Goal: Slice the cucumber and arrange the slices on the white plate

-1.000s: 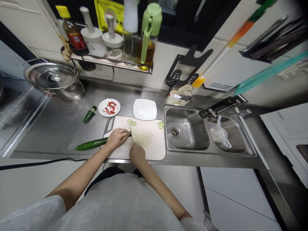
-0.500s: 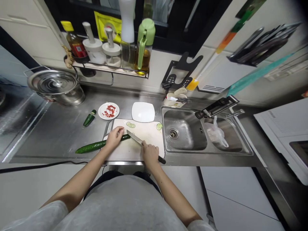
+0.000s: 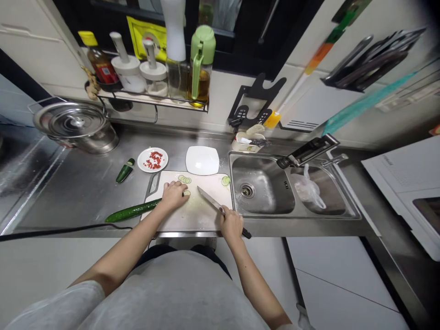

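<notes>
My left hand [image 3: 174,195] is over the cut end of a long green cucumber [image 3: 132,212], its fingers drawn together at a pale cucumber slice [image 3: 186,193]. How firmly they grip it is hidden. My right hand [image 3: 231,224] is closed around the black handle of a kitchen knife [image 3: 210,199], whose blade points up and left, apart from the cucumber. Beneath both is a white cutting board [image 3: 192,217]; the cucumber's far end sticks out past its left edge. A row of overlapping slices [image 3: 184,179] lies near the board's top, and more slices [image 3: 225,181] sit at its right corner.
Behind the board stand a white square plate [image 3: 202,160] and a round plate [image 3: 140,161] of chopped red pieces. A short cucumber piece [image 3: 124,173] lies left. The sink [image 3: 264,183] borders the board's right side; a lidded steel pot [image 3: 99,140] is far left.
My left hand has slid right along the cucumber to the slice at its cut end. My right hand has drawn the knife away to the right, and a slice now shows.
</notes>
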Action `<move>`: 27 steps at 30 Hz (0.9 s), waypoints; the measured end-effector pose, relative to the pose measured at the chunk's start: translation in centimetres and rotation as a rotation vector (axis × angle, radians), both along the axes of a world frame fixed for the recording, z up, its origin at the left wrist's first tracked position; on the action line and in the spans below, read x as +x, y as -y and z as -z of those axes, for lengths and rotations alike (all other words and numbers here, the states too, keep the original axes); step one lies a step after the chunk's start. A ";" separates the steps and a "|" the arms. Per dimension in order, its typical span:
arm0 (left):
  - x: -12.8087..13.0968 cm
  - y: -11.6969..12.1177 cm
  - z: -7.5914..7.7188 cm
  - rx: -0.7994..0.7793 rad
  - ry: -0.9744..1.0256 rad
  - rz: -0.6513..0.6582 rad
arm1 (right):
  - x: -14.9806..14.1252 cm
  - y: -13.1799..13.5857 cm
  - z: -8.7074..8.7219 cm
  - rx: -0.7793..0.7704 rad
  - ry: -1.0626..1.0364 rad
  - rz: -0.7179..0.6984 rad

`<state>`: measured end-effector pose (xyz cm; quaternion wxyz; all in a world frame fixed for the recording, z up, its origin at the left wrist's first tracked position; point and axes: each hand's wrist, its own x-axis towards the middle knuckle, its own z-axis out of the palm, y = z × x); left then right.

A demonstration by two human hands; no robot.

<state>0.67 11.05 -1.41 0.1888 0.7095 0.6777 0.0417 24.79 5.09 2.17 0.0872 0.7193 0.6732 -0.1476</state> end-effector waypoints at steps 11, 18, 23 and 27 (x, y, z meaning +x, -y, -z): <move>1.2 -0.5 -0.3 -0.095 0.135 -0.055 | -0.5 1.1 0.8 -0.009 -0.147 0.081; 1.2 -1.9 0.2 -0.035 0.266 -0.246 | 0.3 1.0 1.2 0.005 -0.166 0.110; 1.0 -3.7 0.4 -0.019 0.238 -0.284 | 0.5 1.1 1.6 0.017 -0.166 0.124; 0.9 -4.7 0.7 -0.001 0.153 -0.258 | 0.5 1.2 1.6 0.016 -0.178 0.127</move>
